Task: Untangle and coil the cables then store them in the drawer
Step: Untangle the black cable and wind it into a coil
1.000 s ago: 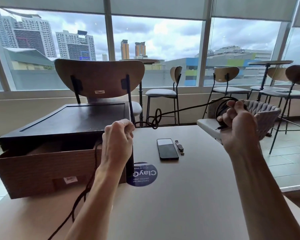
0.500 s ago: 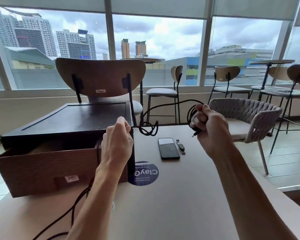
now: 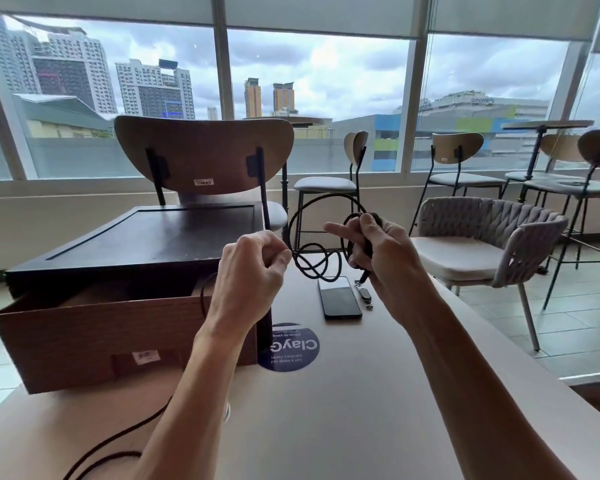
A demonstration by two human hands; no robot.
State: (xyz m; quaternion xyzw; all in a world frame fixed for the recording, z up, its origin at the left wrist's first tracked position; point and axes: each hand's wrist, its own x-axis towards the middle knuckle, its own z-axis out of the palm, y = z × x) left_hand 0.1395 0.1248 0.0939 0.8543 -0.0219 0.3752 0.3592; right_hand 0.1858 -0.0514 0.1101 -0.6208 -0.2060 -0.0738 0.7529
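Bare left hand (image 3: 253, 271) and bare right hand (image 3: 385, 251) on bare forearms (image 3: 465, 358)

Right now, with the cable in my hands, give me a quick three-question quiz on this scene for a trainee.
1. True or false: the drawer stands pulled open.
2. Which hand holds the bundled loops of the black cable? A) left B) right C) neither
3. Fill in: lying flat on the table, just beneath the hanging loops, is a dark ____.
Key: 1 true. 2 B, the right hand. 3 phone.
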